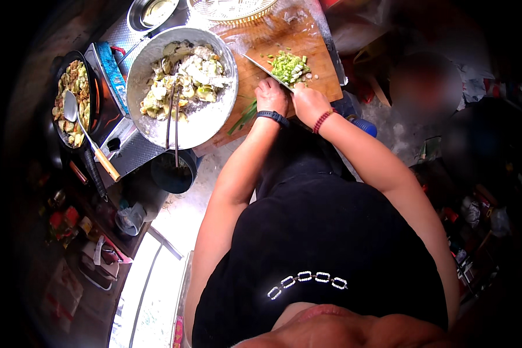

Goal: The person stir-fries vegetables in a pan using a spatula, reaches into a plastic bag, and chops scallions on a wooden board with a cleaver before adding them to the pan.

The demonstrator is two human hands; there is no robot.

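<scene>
My right hand (311, 105) is closed round the handle of a kitchen knife (268, 72), its blade pointing away and to the left over the wooden cutting board (325, 49). Beside it, my left hand (271, 96) has its fingers curled down on the board, close to the blade. Long green scallion stalks (244, 118) stick out from under that hand toward the near left; the part inside the fingers is hidden. Just beyond the blade lies a heap of chopped scallions (289, 66), with a few small pale pieces around it.
A large metal bowl (134, 119) of flour-coated pieces with chopsticks (169, 119) stands left of the board. Farther left, a frying pan (87, 61) of browned slices holds a wooden-handled spatula (71, 106). A woven basket (232, 13) and a metal basin (134, 17) sit at the back.
</scene>
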